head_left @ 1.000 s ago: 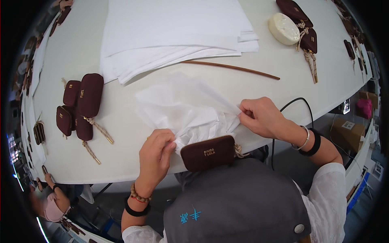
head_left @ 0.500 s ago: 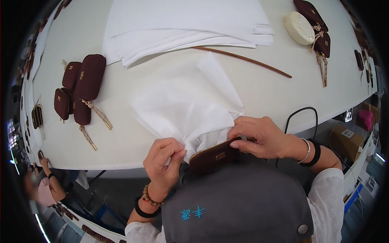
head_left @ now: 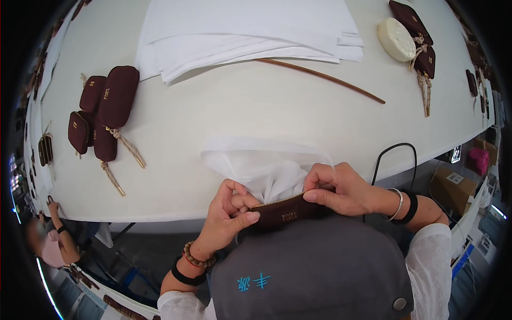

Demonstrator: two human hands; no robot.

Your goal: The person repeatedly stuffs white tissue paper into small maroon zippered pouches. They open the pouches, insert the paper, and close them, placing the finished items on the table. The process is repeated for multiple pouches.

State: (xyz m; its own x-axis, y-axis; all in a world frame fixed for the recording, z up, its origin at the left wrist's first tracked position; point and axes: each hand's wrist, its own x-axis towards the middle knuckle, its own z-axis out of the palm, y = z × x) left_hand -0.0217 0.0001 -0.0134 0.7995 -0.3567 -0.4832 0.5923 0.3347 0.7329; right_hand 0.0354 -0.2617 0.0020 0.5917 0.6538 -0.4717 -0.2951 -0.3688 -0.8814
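Note:
I hold a small dark maroon zip pouch [head_left: 290,212] at the table's near edge, just above the grey cap on my head. My left hand [head_left: 230,216] pinches its left end. At the pouch's right end my right hand [head_left: 341,188] grips it by the open zip. White tissue paper [head_left: 264,166] sticks out of the pouch's mouth and fans up onto the white table [head_left: 224,112] between my two hands.
A stack of white tissue sheets [head_left: 250,29] lies at the far side, a thin brown rod [head_left: 325,79] in front of it. Several maroon pouches with tassels [head_left: 104,106] lie at left. More pouches and a cream round case [head_left: 396,38] sit at right. Another person [head_left: 50,240] is at lower left.
The tissue sheet has been gathered from lying spread on the table into the pouch's open mouth. Both hands have closed in on the pouch and raised it closer to me.

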